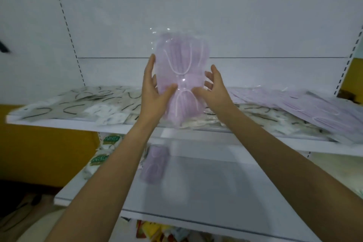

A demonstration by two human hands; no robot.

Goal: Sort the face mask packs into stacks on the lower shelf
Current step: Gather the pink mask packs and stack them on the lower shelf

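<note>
**Holding a purple pack (182, 59) aloft**

You held it upright above the upper shelf (59, 124), with your left hand (155, 94) and right hand (213, 90) each gripping a side, thumbs in front. A second pack (155, 165) lay on the lower shelf (216, 192).

Clear plastic pack of lilac face masks (181, 76): upright, in mid-air. Second lilac mask pack (154, 165): flat on white lower shelf (216, 188), left side.

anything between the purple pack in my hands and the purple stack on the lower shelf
Yes. The left hand and right hand hold the purple pack over the upper shelf, so that board and the packs on it lie between it and the purple stack on the lower shelf. Out front, nothing visible blocks it.
</note>
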